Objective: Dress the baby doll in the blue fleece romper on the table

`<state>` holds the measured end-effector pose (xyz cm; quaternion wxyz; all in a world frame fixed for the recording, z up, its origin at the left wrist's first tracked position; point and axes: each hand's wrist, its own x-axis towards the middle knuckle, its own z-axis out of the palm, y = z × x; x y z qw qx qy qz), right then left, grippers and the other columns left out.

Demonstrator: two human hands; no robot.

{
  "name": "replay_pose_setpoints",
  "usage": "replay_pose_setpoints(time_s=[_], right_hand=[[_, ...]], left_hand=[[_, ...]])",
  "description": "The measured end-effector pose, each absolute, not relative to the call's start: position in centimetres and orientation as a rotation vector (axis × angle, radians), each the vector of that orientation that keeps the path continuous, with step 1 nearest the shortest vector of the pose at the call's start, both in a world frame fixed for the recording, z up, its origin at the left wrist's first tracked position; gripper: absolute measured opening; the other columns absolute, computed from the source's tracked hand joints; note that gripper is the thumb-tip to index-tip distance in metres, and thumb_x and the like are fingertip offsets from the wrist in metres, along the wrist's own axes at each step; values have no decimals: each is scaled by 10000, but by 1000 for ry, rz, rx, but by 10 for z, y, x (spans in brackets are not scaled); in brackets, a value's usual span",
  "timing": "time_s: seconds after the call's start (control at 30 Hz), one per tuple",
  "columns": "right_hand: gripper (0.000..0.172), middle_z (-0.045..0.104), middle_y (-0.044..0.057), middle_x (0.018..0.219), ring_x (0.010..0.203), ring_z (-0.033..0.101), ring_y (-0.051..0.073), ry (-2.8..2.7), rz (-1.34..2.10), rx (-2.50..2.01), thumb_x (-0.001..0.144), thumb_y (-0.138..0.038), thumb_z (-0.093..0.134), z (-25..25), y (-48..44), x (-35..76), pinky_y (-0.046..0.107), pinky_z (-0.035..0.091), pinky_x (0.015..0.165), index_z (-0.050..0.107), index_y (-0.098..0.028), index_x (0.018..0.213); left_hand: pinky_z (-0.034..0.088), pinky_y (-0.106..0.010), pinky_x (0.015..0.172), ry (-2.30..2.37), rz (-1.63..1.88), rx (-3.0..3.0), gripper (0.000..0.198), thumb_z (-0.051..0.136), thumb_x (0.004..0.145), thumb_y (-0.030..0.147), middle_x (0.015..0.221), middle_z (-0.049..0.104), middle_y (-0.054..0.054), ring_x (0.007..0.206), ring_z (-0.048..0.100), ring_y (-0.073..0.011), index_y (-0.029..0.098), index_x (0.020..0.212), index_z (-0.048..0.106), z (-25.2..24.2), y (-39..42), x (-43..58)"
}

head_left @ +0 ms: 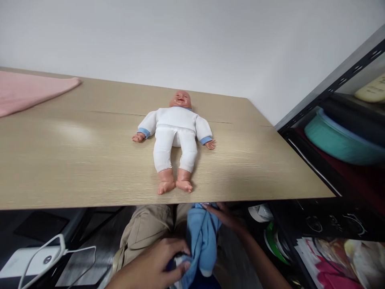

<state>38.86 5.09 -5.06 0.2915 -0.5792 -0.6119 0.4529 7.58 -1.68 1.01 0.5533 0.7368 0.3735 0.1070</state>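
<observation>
Nearest to the camera, our left hand (164,257) is bending its thumb and fingers at the lower left side of a light blue garment (203,239) (whether these fingers are really gripping the cloth, we cannot tell). Our right hand (219,212) is grasping the upper end of the same garment, just below the front edge of the table (90,168). So the garment is hanging between our two hands, over our lap, where we are wearing beige trousers (144,228). On the table top, a doll (177,124) is lying on its back, with its head toward the wall and its bare feet pointing to us, near the front edge; it is wearing a white suit with blue cuffs, and its arms are spreading to both sides. Farther to the left, a pink cloth (30,90) is covering part of the table. At right, a teal basin (339,140) is sitting on a dark rack, and at lower left, a white device (30,259) is lying beside a white cable (61,245).
</observation>
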Motion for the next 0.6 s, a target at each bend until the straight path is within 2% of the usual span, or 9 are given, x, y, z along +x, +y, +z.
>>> replay_pose_setpoints(time_s=[0.1,0.13,0.2,0.23,0.3,0.37,0.47,0.6], right_hand=[[515,811,125,1302,1259,744,379,-1652,1365,-1526,966,-603,815,-25,34,373,541,584,1139,794,-210,1298],[505,811,121,1266,1216,753,362,-1687,1393,-1498,956,-599,819,-11,29,367,530,586,1122,797,-201,1266],[359,789,96,1177,1127,751,305,-1854,1381,-1372,959,-531,828,20,22,354,462,577,1083,809,-197,1089],[293,768,89,1185,1115,741,281,-1918,1328,-1289,951,-481,845,37,19,348,420,569,1062,799,-198,1015],[192,739,81,1216,1126,723,249,-1979,1206,-1171,936,-370,865,65,15,336,359,550,1039,776,-203,972],[155,743,59,1156,1082,718,223,-1998,1081,-1130,928,-295,865,86,12,326,323,539,990,757,-213,1003],[189,770,6,1020,943,722,192,-2044,1015,-1122,948,-293,862,102,10,315,298,525,883,728,-234,1067],[228,783,-16,1033,910,727,181,-2108,1013,-1124,925,-233,864,120,13,305,285,509,837,716,-247,1099]], left_hand=[[519,-336,1046,851,310,1829,234,561,1154,433,1193,761,-56,1149,710,-249,268,1175,726,37,-20,61],[515,-351,1057,893,367,1857,223,543,1164,414,1208,746,-61,1167,695,-253,271,1190,712,42,-18,57],[490,-390,1127,984,525,1896,184,558,1162,376,1316,700,-74,1269,648,-266,288,1287,660,47,-11,52],[469,-412,1176,1009,613,1907,219,594,1149,370,1394,665,-83,1342,613,-275,299,1355,619,49,-8,51],[415,-454,1260,1018,763,1918,408,708,1097,388,1517,591,-101,1464,538,-299,320,1458,532,53,-1,51],[402,-474,1281,992,825,1917,589,819,1023,425,1565,556,-107,1509,506,-322,332,1499,486,60,2,55],[484,-445,1197,975,806,1890,638,871,971,471,1513,603,-93,1424,582,-323,324,1476,510,75,6,61],[566,-382,1031,994,737,1854,453,788,1027,462,1364,719,-64,1227,694,-293,295,1410,612,99,13,64]])
